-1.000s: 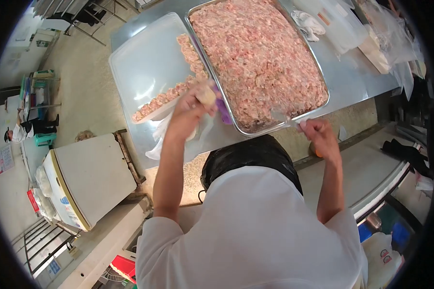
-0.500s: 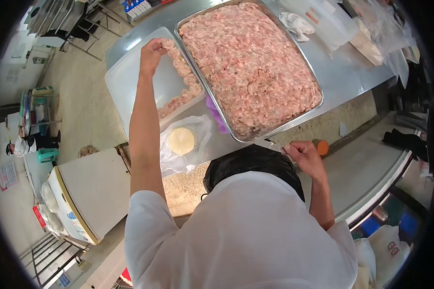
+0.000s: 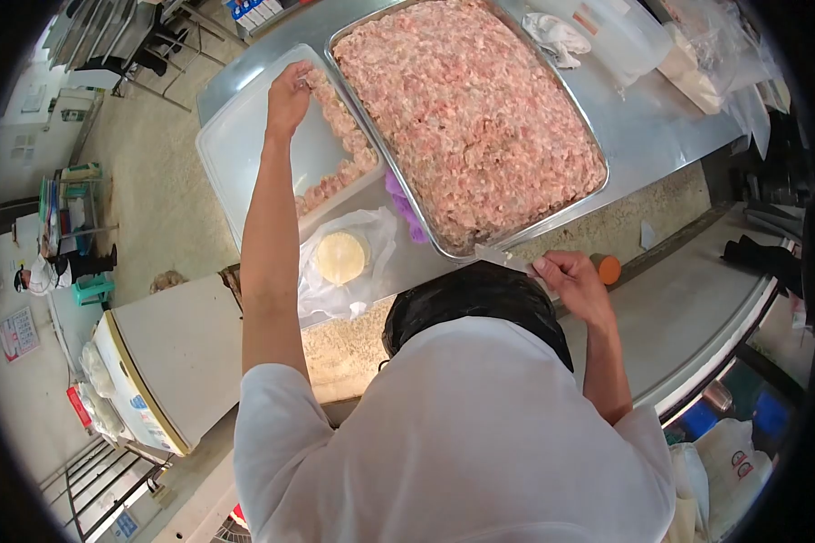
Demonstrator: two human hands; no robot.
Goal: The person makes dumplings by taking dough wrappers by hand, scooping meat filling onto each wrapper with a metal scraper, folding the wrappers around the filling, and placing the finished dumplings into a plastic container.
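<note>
A metal tray (image 3: pixel 596 136) full of pink minced filling lies on the steel table. My right hand (image 3: pixel 572 282) is closed on a flat spatula (image 3: pixel 505 259), whose blade is at the tray's near edge. To the left, my left hand (image 3: pixel 289 90) is over the far end of a clear plastic box (image 3: pixel 217 154), fingers bent together beside a row of filled pieces (image 3: pixel 342 136). What its fingertips hold, if anything, is too small to tell. A round stack of pale wrappers (image 3: pixel 341 258) sits on a white plastic bag (image 3: pixel 317 294).
Purple cloth (image 3: pixel 406 208) lies between box and tray. A white cloth (image 3: pixel 557 38), a clear container (image 3: pixel 620 41) and plastic bags (image 3: pixel 720 54) are on the table's right side. Another person (image 3: pixel 41 276) is far off at the left, beyond a white freezer (image 3: pixel 172 353).
My left hand has moved from near the wrappers to the box's far end. The spatula has come away from the filling to the tray's near edge, and the wrapper stack is now uncovered.
</note>
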